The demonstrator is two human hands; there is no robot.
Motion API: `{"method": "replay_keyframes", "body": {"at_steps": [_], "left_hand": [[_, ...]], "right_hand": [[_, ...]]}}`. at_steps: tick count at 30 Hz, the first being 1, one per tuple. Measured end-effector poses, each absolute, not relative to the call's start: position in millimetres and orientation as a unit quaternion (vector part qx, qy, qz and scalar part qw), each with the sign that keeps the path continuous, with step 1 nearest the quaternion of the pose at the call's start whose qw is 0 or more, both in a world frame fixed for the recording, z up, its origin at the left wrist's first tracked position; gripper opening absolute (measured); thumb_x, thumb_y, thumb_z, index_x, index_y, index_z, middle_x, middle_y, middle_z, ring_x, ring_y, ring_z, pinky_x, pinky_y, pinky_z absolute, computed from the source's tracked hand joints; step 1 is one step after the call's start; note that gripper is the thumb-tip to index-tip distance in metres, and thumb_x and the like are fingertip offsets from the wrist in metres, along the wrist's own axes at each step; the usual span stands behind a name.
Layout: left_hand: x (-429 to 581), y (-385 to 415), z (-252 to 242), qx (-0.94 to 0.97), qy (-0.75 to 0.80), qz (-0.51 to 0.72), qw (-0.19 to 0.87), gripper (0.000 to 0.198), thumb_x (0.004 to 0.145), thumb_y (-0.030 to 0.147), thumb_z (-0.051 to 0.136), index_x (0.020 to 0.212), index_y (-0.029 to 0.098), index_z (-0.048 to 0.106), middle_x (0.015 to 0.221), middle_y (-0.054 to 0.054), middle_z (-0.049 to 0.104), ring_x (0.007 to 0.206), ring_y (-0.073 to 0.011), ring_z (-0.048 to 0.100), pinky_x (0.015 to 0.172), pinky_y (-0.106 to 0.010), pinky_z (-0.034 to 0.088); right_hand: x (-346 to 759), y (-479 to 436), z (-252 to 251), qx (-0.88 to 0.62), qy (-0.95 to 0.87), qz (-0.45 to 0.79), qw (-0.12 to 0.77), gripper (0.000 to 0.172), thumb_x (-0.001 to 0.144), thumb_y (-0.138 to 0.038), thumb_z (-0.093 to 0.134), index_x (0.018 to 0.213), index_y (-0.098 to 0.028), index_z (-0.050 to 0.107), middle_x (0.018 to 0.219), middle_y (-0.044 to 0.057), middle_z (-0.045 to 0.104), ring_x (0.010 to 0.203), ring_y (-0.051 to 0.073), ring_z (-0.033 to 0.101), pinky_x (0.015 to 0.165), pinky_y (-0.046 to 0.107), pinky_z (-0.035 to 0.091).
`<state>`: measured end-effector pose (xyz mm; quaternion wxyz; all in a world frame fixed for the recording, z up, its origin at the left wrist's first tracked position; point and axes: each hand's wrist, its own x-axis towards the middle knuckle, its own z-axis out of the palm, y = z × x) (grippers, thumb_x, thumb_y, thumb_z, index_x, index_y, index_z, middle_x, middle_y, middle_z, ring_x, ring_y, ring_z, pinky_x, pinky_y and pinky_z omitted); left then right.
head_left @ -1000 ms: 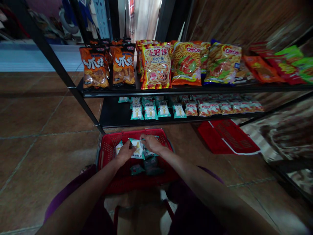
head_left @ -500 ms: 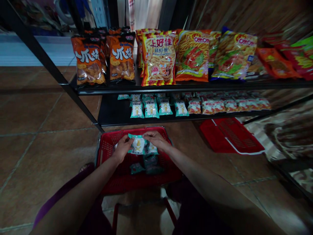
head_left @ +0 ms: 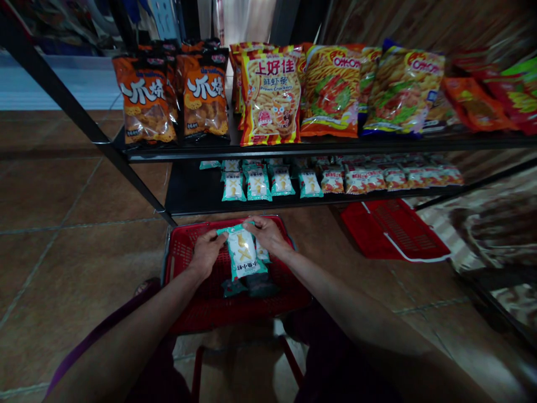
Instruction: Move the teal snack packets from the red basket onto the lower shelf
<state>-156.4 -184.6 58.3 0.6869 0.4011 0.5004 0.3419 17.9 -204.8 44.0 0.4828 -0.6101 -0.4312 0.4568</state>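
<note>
The left hand [head_left: 206, 253] and right hand [head_left: 266, 234] hold one teal packet [head_left: 243, 254] upright, just above the middle of the red basket [head_left: 180, 258] on the floor. The left thumb and fingers pinch its top left corner. The right fingers curl over the top right edge and pinch it there. Both forearms reach over the basket's near rim.

The packet looks light and puffed with air. Its glossy film is likely slippery and soft, and the snack inside is probably easy to crush. The flat sealed seam along the top, or the one along the bottom, is the safest place to take hold. A squeeze on the belly would risk breaking the contents.

Counted: one packet is in the hands. Inside the basket, one more teal packet [head_left: 262, 252] shows just behind it, and two darker packets [head_left: 235, 288] lie below it.

Beyond the basket's far rim runs the lower shelf [head_left: 188, 196]. On it are four teal packets [head_left: 257, 183] in the front row and more behind, too hidden to count. To their right is a row of red-and-white packets [head_left: 356, 180], at least six, which blurs at its end.

Right of the basket, a second basket [head_left: 394, 229] lies on the floor, making two in all.

Farther and higher than the basket, the upper shelf [head_left: 293, 150] carries two orange bags [head_left: 145, 106] in front, one yellow bag [head_left: 272, 95] and two noodle-print bags [head_left: 331, 89]. More stand behind them. Red and green bags at the far right are too blurred to count.
</note>
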Motion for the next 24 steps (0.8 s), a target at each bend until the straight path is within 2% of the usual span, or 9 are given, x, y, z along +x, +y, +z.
{"method": "replay_keyframes", "body": {"at_steps": [3,8,12,20,24], "left_hand": [[-154,-183,61,0.351,0.508,0.376,0.691,0.035,0.052,0.039,0.077,0.072,0.013,0.064,0.071,-0.002,0.067,0.065,-0.0131,0.059,0.069,-0.027,0.047],[-153,-178,63,0.290,0.523,0.404,0.692,0.034,0.051,0.035,0.079,0.070,0.013,0.060,0.075,-0.004,0.068,0.072,-0.0151,0.063,0.075,-0.031,0.049],[-153,-172,62,0.299,0.516,0.409,0.691,0.035,0.053,0.035,0.078,0.075,0.012,0.062,0.080,-0.006,0.069,0.074,-0.0160,0.064,0.077,-0.032,0.050],[-155,-163,65,0.288,0.531,0.416,0.680,0.035,0.054,0.036,0.076,0.077,0.013,0.063,0.076,-0.006,0.070,0.072,-0.0174,0.065,0.067,-0.029,0.051],[-156,-161,66,0.273,0.551,0.429,0.661,0.031,0.056,0.034,0.075,0.076,0.013,0.063,0.077,-0.005,0.069,0.071,-0.0159,0.065,0.069,-0.029,0.052]], "right_hand": [[12,-208,51,-0.593,-0.405,0.490,0.494,0.034,0.070,-0.048,0.063,0.085,-0.018,0.060,0.073,-0.001,0.062,0.067,0.012,0.056,0.062,0.023,0.045],[6,-217,63,-0.562,-0.335,0.612,0.444,0.041,0.070,-0.039,0.069,0.104,-0.021,0.056,0.092,0.003,0.067,0.075,0.015,0.063,0.065,0.027,0.051],[8,-221,66,-0.539,-0.321,0.659,0.415,0.043,0.068,-0.035,0.073,0.103,-0.018,0.057,0.093,0.005,0.068,0.071,0.015,0.064,0.063,0.027,0.052],[9,-225,68,-0.523,-0.330,0.681,0.392,0.047,0.070,-0.032,0.071,0.112,-0.020,0.055,0.104,0.006,0.066,0.083,0.015,0.064,0.075,0.028,0.052],[9,-228,70,-0.527,-0.328,0.684,0.384,0.050,0.069,-0.028,0.072,0.115,-0.022,0.054,0.112,0.005,0.063,0.088,0.014,0.063,0.078,0.027,0.052]]}}
